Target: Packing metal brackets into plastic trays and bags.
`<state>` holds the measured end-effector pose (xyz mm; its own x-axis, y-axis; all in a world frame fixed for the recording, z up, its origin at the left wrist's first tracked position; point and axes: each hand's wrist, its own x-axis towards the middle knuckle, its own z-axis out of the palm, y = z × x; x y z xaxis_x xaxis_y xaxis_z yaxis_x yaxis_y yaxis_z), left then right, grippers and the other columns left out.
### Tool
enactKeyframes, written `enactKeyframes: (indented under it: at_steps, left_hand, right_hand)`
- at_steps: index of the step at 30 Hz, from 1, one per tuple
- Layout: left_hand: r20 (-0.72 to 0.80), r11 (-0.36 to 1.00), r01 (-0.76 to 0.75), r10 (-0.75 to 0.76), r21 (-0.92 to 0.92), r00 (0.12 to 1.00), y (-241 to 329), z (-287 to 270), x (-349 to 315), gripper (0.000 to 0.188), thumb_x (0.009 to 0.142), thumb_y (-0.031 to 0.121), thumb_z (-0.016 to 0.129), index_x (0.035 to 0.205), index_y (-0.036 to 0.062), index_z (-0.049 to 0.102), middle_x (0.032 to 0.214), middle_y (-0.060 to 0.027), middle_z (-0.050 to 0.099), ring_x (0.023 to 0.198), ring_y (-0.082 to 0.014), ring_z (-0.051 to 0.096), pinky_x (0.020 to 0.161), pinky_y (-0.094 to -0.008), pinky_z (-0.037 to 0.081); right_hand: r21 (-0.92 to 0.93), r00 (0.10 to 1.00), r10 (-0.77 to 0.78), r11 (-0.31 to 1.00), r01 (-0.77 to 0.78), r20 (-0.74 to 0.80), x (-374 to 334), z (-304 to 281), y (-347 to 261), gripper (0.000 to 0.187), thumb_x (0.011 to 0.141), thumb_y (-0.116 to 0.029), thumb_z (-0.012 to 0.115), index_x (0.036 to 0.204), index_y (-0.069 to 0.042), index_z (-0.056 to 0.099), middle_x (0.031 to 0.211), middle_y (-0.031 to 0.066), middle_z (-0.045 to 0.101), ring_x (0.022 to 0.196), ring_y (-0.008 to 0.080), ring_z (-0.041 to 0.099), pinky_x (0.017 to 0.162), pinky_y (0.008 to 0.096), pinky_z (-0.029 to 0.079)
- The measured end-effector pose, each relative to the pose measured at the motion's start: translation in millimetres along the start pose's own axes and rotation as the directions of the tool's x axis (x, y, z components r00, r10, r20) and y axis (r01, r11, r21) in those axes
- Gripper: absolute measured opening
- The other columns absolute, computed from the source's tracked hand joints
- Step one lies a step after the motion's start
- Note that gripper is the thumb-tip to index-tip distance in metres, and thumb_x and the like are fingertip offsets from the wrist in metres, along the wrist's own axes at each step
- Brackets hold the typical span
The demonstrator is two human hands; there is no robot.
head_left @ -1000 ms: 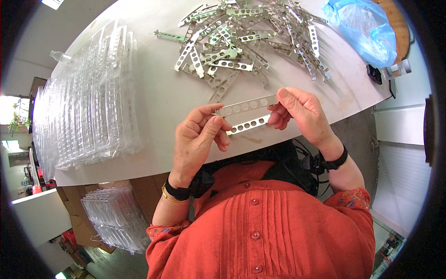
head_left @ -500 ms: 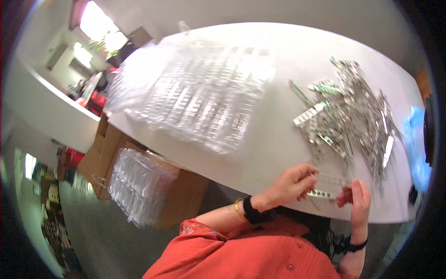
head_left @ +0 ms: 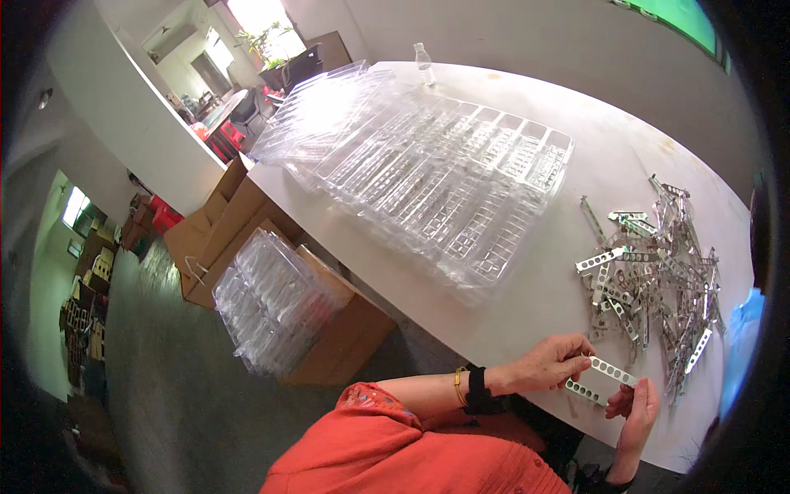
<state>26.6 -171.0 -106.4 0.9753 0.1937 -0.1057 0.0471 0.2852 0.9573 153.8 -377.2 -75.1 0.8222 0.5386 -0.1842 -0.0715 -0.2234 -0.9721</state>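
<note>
Two narrow metal strips with rows of round holes are stretched between my hands, roughly side by side above the near table edge. The upper strip [head_left: 613,370] runs from the fingertips of my left hand [head_left: 543,363] to my right hand [head_left: 639,409]. Below it, the lower strip [head_left: 583,393] also spans from the left fingers toward the right ones. My left hand is closed in a pinch, with thumb and forefinger together. Curled fingers of my right hand grip the strips' other ends. Just beyond lies a heap of similar perforated metal strips [head_left: 650,276].
Stacked clear plastic trays [head_left: 518,193] with compartments cover the left of the white table [head_left: 387,247]. A small glass bottle [head_left: 423,62] stands at the far edge. Beside the table, an open cardboard box [head_left: 346,342] holds more clear trays [head_left: 276,305]. Blue plastic [head_left: 743,346] hangs at right.
The view has swung left, so the table, trays and heap appear farther right and lower. Both hands keep hold of the metal strips, and the upper strip now shows more clearly.
</note>
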Motion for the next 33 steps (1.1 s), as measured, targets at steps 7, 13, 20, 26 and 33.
enactKeyframes:
  at_steps: [7, 13, 20, 26, 33]
  left_hand:
    - [-0.011, 0.999, -0.021, 0.022, 0.039, 1.000, 4.9, 3.2, -0.8, 0.020, 0.101, 0.019, 0.052, 0.108, 0.0011, 0.056, 0.071, 0.0020, 0.054, 0.059, -0.0051, 0.048, 0.051, -0.0232, 0.040]
    - [-0.029, 0.999, -0.042, 0.042, 0.027, 0.999, -5.9, 7.6, 0.3, 0.019, 0.101, 0.019, 0.052, 0.109, 0.0013, 0.056, 0.070, 0.0025, 0.053, 0.059, -0.0052, 0.048, 0.051, -0.0230, 0.040]
    - [-0.032, 0.997, 0.042, -0.040, 0.058, 0.999, -3.4, 8.9, -0.8, 0.022, 0.100, 0.020, 0.053, 0.115, 0.0040, 0.058, 0.074, 0.0027, 0.055, 0.062, -0.0052, 0.052, 0.055, -0.0218, 0.045]
    - [-0.075, 0.992, 0.084, -0.078, 0.089, 0.994, 7.3, 1.0, -7.0, 0.023, 0.101, 0.018, 0.053, 0.118, 0.0036, 0.060, 0.081, 0.0017, 0.060, 0.066, -0.0043, 0.054, 0.059, -0.0191, 0.046]
    - [-0.068, 0.929, -0.068, 0.099, 0.363, 0.993, 9.4, 6.6, -4.9, 0.022, 0.099, 0.013, 0.057, 0.117, 0.0012, 0.061, 0.082, 0.0027, 0.059, 0.070, -0.0037, 0.053, 0.061, -0.0189, 0.045]
  right_hand:
    - [-0.002, 1.000, -0.030, 1.000, 0.030, -0.002, -1.5, -0.7, 0.9, 0.043, 0.103, -0.040, 0.042, 0.087, -0.003, 0.056, 0.061, 0.0061, 0.059, 0.046, 0.0119, 0.054, 0.044, 0.0246, 0.044]
    - [-0.003, 0.999, -0.032, 0.999, 0.032, 0.007, -4.1, -2.5, -1.1, 0.043, 0.104, -0.040, 0.041, 0.087, -0.003, 0.057, 0.061, 0.0062, 0.059, 0.047, 0.0120, 0.054, 0.044, 0.0245, 0.045]
    - [-0.028, 0.999, 0.018, 0.999, -0.018, 0.030, -7.1, -8.6, -2.6, 0.042, 0.105, -0.033, 0.038, 0.090, 0.001, 0.056, 0.066, 0.0092, 0.061, 0.054, 0.0153, 0.057, 0.051, 0.0283, 0.047]
    - [0.021, 0.994, 0.011, 1.000, -0.014, 0.111, -0.3, -2.7, -8.8, 0.038, 0.105, -0.030, 0.043, 0.092, 0.001, 0.058, 0.073, 0.0092, 0.065, 0.059, 0.0136, 0.060, 0.055, 0.0277, 0.049]
    - [0.036, 0.996, 0.035, 0.999, -0.038, 0.081, -7.1, -6.3, -13.7, 0.031, 0.104, -0.030, 0.047, 0.096, -0.003, 0.060, 0.076, 0.0040, 0.065, 0.063, 0.0083, 0.061, 0.057, 0.0225, 0.049]
